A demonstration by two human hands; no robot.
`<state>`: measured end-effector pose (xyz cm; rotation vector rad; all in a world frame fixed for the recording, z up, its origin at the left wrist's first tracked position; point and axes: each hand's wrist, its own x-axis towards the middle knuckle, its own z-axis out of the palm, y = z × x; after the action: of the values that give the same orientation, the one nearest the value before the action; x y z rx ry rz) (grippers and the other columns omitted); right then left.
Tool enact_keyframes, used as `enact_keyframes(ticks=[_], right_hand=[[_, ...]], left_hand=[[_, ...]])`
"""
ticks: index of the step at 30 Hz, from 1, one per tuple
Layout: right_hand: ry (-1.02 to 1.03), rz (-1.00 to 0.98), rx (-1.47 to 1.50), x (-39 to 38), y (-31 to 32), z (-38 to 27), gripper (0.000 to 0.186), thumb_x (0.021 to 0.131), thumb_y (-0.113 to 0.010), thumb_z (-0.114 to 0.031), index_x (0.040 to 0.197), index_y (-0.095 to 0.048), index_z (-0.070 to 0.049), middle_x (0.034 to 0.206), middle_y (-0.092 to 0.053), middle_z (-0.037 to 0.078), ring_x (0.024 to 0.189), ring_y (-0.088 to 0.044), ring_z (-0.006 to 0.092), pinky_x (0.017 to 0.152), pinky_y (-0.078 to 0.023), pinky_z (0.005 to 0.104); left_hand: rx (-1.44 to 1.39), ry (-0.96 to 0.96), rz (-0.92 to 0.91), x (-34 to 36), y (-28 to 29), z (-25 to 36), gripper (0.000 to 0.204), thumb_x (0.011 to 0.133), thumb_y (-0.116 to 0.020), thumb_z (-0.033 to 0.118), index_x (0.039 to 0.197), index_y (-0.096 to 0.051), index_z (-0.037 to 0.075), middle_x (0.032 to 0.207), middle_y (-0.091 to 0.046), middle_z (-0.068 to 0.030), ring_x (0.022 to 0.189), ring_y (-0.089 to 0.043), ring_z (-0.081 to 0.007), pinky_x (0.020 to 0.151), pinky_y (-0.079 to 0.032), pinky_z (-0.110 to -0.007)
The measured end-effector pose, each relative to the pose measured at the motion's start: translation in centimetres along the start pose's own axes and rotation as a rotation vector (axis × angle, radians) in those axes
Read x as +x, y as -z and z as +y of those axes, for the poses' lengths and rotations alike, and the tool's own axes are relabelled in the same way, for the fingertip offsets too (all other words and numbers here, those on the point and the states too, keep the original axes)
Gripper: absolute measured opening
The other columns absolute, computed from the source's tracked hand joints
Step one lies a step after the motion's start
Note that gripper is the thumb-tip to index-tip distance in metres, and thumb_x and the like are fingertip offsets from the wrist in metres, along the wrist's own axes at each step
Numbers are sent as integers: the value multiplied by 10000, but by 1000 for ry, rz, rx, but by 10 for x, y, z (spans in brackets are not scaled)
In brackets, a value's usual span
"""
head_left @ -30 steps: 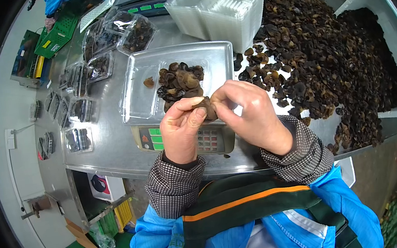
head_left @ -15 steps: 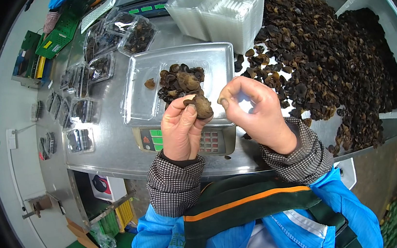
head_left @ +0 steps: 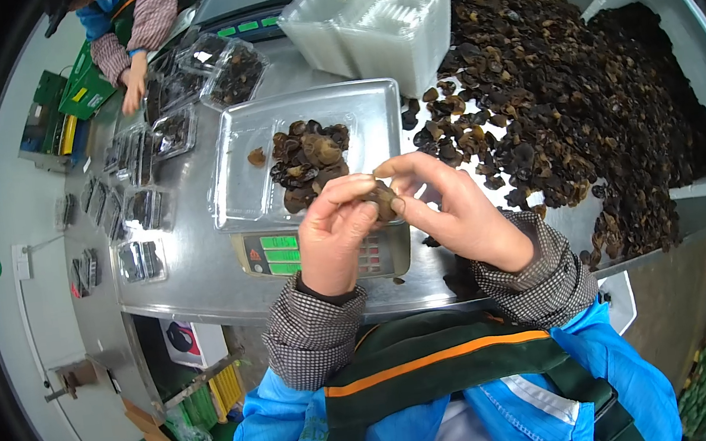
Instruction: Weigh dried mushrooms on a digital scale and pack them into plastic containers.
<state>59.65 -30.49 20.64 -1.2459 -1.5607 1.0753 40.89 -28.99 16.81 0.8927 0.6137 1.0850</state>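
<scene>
L hand (head_left: pixel 336 241) & R hand (head_left: pixel 473 217) both pinch 1 brown mushroom bit (head_left: pixel 385 200) btwn thumbs & fingers, up over the front of the scale (head_left: pixel 400 250). It's small & thin, so it might rip if they tug too hard, or slip out & drop on the scale's buttons if a pinch goes loose. Just past the hands, a clear box (head_left: pixel 248 199) sits on the scale w/ a mushroom heap (head_left: pixel 308 151) in it. A wrist bump could tip the heap. To the R, the big pile (head_left: pixel 549 102) is by the table's edge, so bits could fall off if an elbow hits it. Farther off: stacked tubs (head_left: pixel 402 36), then a co-worker's hand (head_left: pixel 135 84) near the packed boxes (head_left: pixel 175 132).
</scene>
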Motion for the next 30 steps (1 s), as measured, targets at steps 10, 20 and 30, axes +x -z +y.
enact_keyframes(ticks=[10, 20, 30], right_hand=[[-642, 146, 219, -149, 106, 64, 131, 852, -701, -137, 866, -616, -38, 677, -469, -65, 607, -434, 50, 542, -365, 224], [-882, 219, -1084, -297, 162, 115, 356, 803, -721, -383, 811, -675, -30, 776, -677, 174, 735, -654, 392, 646, -504, 475], [-316, 189, -968, -103, 54, 97, 213, 841, -709, -230, 924, -602, -66, 764, -629, 124, 731, -626, 340, 615, -492, 433]], left_hand=[[84, 676, -131, -20, -42, -63, 348, 1020, -507, 161, 1336, -457, 22, 1042, -609, -97, 942, -650, -183, 826, -587, -313], [173, 692, -179, -28, -6, -54, 230, 1024, -507, 197, 1126, -594, 10, 874, -630, -56, 789, -640, -125, 726, -568, -267], [118, -16, 818, -29, 89, 21, 610, 970, -600, 245, 1458, -285, 58, 1212, -525, -130, 1129, -543, -230, 1063, -414, -444]])
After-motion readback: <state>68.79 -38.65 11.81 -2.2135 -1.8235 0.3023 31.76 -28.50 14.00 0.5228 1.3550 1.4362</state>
